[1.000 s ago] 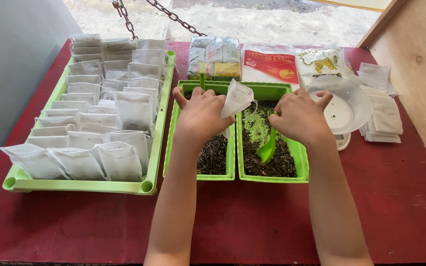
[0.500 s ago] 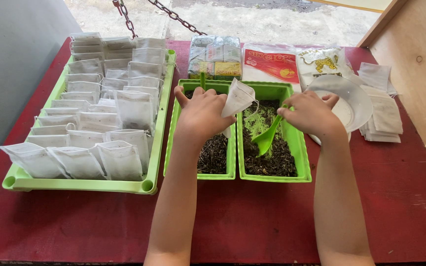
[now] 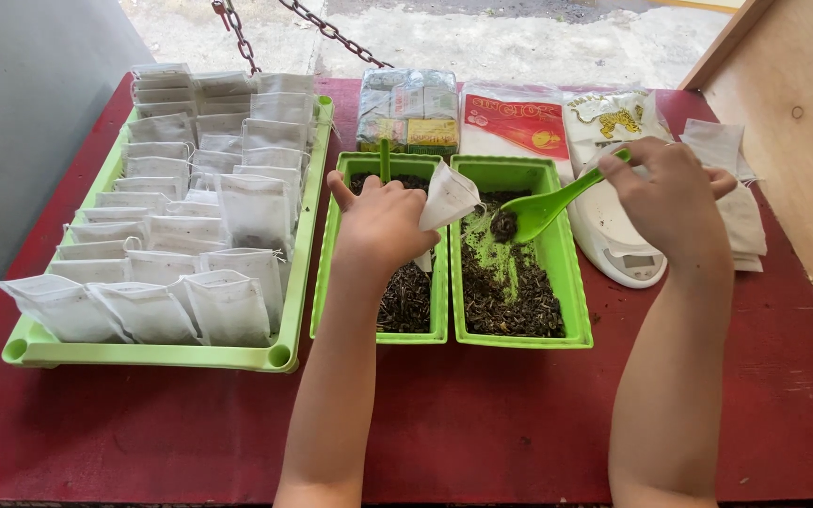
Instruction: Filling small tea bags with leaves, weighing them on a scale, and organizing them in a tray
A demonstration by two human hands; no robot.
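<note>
L hand [image 3: 383, 221] was over the left green tub [image 3: 331, 273], fingers clamped on a small white filter bag [image 3: 446, 198], its open mouth tipped toward the right. R hand [image 3: 672, 198] was raised over the white scale [image 3: 613, 240], fingers closed round the handle of a green scoop [image 3: 548, 209]; the scoop's bowl held a small dark clump of loose tea and hung above the far part of the right green tub [image 3: 571, 282], just right of the bag and not touching it. Both tubs sat side by side mid-table w/ dark dried tea in them; the right one showed bare green bottom in its centre. A big green tray [image 3: 152, 353] at left was packed w/ rows of filled white bags [image 3: 228, 306]. Far side: a wrapped block of packets [image 3: 409, 108], a red pouch [image 3: 517, 120], a yellow-patterned pouch [image 3: 613, 115]. A stack of empty bags [image 3: 741, 202] lay at right on the red table [image 3: 482, 423].
</note>
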